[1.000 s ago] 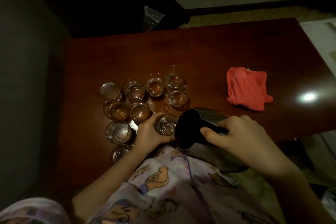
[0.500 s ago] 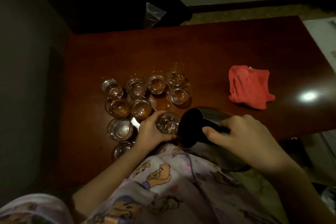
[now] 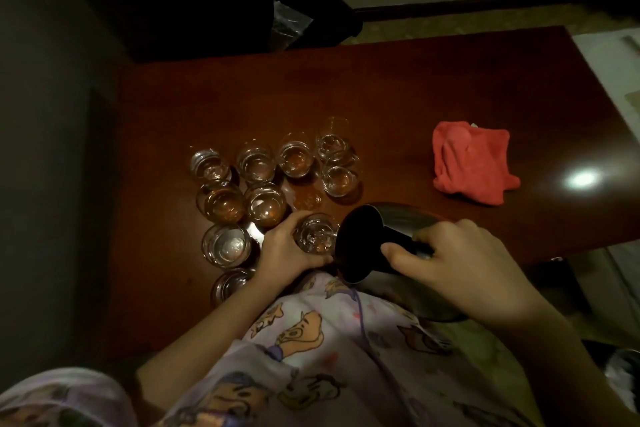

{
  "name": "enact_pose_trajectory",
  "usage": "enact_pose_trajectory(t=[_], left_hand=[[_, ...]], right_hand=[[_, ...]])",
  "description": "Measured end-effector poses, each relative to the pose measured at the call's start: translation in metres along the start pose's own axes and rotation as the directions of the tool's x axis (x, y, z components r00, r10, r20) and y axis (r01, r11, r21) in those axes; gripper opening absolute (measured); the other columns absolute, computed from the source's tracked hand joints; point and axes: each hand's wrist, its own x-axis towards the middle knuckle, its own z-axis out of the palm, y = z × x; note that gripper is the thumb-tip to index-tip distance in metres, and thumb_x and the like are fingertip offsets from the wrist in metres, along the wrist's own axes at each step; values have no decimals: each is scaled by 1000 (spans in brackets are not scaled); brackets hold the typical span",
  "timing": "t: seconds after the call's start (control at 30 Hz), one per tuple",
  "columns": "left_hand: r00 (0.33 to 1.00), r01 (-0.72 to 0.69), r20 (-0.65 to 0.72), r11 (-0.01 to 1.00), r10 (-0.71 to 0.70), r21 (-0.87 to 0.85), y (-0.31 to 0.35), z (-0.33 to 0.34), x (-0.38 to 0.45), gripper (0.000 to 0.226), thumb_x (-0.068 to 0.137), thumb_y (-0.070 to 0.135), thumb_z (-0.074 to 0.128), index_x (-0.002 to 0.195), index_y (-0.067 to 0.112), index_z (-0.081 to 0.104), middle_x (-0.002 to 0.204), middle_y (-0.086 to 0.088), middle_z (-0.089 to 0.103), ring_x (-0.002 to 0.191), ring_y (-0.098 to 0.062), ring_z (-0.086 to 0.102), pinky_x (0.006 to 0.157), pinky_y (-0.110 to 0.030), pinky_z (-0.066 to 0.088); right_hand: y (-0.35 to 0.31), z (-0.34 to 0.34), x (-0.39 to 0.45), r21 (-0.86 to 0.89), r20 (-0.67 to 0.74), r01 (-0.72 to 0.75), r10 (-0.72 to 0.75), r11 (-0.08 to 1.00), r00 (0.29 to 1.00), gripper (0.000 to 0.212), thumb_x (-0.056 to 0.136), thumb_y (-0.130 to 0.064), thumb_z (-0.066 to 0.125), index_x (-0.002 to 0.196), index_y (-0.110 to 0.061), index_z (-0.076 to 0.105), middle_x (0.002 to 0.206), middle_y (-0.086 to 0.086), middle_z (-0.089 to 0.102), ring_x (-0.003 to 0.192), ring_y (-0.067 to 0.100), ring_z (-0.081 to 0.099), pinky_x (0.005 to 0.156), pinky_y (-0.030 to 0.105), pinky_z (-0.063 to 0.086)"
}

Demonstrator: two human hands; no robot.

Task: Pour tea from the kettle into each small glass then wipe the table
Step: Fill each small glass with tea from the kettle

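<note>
A steel kettle point(image 3: 398, 218) with a dark mouth lies tilted toward me at the near table edge. My right hand point(image 3: 460, 263) grips its black handle. My left hand point(image 3: 284, 253) holds a small clear glass point(image 3: 317, 236) right against the kettle's mouth. Several more small glasses stand in a cluster to the left and behind; some hold amber tea point(image 3: 223, 204), others look clear, like the glass at the near left point(image 3: 227, 246). A red cloth point(image 3: 474, 163) lies crumpled on the right of the table.
The dark red wooden table point(image 3: 381, 87) has a small tea puddle point(image 3: 306, 199) among the glasses. A bright lamp reflection point(image 3: 583, 178) shows at the right. A dark chair with a plastic bag point(image 3: 287, 24) stands beyond the far edge. My patterned clothing fills the foreground.
The hands, the held glass and the kettle stay almost where they were; the kettle's mouth sits slightly closer to the glass. The head camera shifted a little.
</note>
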Motion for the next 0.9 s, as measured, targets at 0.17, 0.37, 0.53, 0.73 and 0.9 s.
enact_pose_trajectory(t=[0.17,0.37,0.53,0.73,0.9], left_hand=[[999,39,-11,999,-39,-21,2,-1,1,75,49,19,91,117,15,58,100,13,60,90,9,52,77,4,34],[995,96,-8,994,-97,-45,6,-2,7,82,50,22,90,124,15,53,108,10,59,100,-2,54,79,3,36],[988,140,-56,989,-142,-37,11,1,18,83,51,25,88,125,17,51,116,0,63,105,-13,58,91,-30,49],[984,147,-96,989,-149,-25,11,13,31,81,58,22,87,128,16,48,120,2,60,108,-12,56,90,-25,45],[977,174,-126,985,-171,13,7,22,38,83,61,26,85,131,16,42,123,-2,58,112,-17,54,95,-33,47]], right_hand=[[8,9,-5,20,-62,-56,57,998,996,56,71,-67,38,56,-15,50,52,-1,45,55,20,47,48,32,29],[30,32,-11,269,-170,-66,115,961,979,65,69,-71,43,51,-9,51,42,5,44,41,16,43,46,32,26],[36,45,-22,472,-248,-63,201,880,948,48,75,-52,57,53,-10,52,41,4,45,39,18,41,45,29,27],[39,52,-24,650,-255,-41,270,758,928,48,75,-51,55,51,-10,52,35,3,42,34,11,38,44,32,31],[41,55,-26,694,-257,-22,276,720,926,49,78,-51,61,45,-15,53,35,3,45,33,10,40,43,32,32]])
